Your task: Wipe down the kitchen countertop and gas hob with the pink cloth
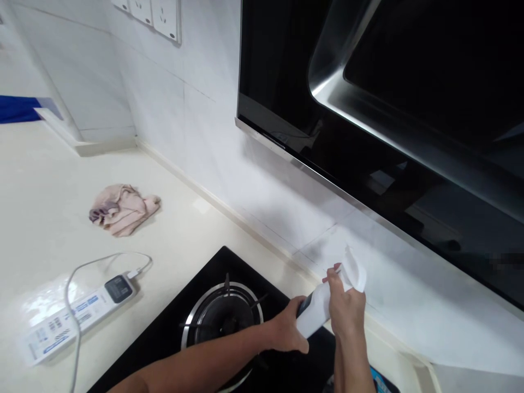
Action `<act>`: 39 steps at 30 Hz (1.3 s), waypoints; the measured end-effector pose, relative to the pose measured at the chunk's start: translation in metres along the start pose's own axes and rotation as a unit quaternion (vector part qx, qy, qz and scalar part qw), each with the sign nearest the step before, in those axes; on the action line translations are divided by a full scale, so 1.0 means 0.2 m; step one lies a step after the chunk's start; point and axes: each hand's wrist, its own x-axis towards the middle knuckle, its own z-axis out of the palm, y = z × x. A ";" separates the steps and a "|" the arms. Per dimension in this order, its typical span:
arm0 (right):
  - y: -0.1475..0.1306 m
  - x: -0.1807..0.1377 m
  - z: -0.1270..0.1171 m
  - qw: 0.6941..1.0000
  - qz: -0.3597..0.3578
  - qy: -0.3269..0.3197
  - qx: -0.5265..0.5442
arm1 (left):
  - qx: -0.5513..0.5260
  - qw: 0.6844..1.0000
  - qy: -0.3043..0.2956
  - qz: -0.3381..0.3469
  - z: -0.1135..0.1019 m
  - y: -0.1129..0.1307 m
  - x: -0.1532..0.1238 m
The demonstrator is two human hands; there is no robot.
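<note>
A white spray bottle (316, 312) with a dark label patch is held tilted above the black gas hob (216, 267). My left hand (289, 329) is closed around its lower end. Higher up, my right hand (347, 310) wraps the neck just below the white spray head (355, 273), which points toward the tiled wall. The fingers of the right hand partly cover the trigger area. Under my left forearm lies a round burner (225, 316) with a steel ring, partly hidden by the arm.
A black range hood (282, 98) with a metal lower edge overhangs the wall. On the pale counter (41, 180) lie a crumpled pinkish cloth (123, 210) and a white box (69, 327) with a small dark-screened device (118, 288) and a white cable (67, 295). Sockets (164, 16) sit on the wall.
</note>
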 end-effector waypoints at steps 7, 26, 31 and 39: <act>-0.02 -0.07 -0.03 0.999 -0.036 -0.014 0.007 | 0.032 0.999 0.012 -0.009 0.01 0.08 -0.06; 0.06 -0.35 -0.08 0.995 -0.001 -0.073 -0.070 | 0.009 0.974 0.028 -0.224 0.18 0.15 -0.40; 0.05 -0.33 -0.08 0.995 -0.001 -0.063 -0.082 | -0.001 0.982 0.031 -0.189 0.20 0.14 -0.41; 0.06 -0.23 -0.05 0.996 -0.007 -0.058 -0.064 | -0.019 0.991 0.047 -0.120 0.16 0.10 -0.35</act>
